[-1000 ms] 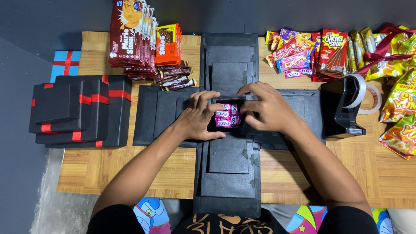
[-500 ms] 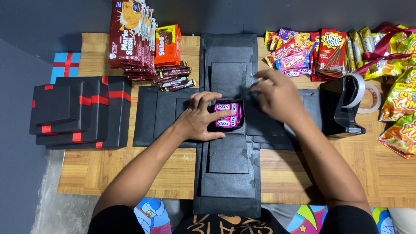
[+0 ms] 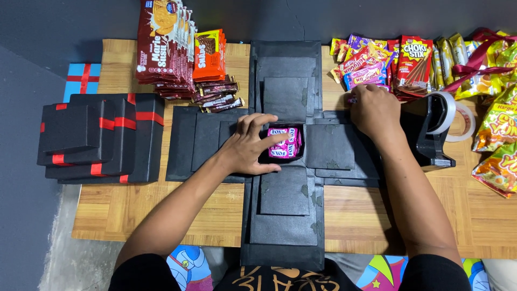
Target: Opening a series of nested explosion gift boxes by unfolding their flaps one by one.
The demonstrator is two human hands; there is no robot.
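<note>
Two hands were on the pink sweet packets a second ago; now only our left hand [image 3: 249, 148] stays there. It lies flat, fingers spread, over the left rim of the small black centre compartment [image 3: 284, 144] of the unfolded black cardboard box [image 3: 285, 215], fingertips touching the pink packets of sweets [image 3: 284, 141] that sit inside. Its grip is released: nothing is grasped, it only steadies the packets.

Our right hand [image 3: 376, 110] has left the compartment and gone up and to the right, toward the far right corner of the wooden desk [image 3: 355, 215]. It now rests at the near edge of the heap of bright pink, purple and red snack packets [image 3: 377, 62]. The fingers are curled down against that heap, but we cannot tell whether they have closed on a packet, since the back of the hand hides them.

We judge the centre compartment to be filled for now, and the work to have turned to fetching more from the heap. Just right of that hand stands a black tape dispenser with a white roll [image 3: 433, 126]. Along the left edge lie stacked black gift boxes with red ribbon [image 3: 99, 137], and at the far edge a pile of brown and orange biscuit packs [image 3: 180, 51].
</note>
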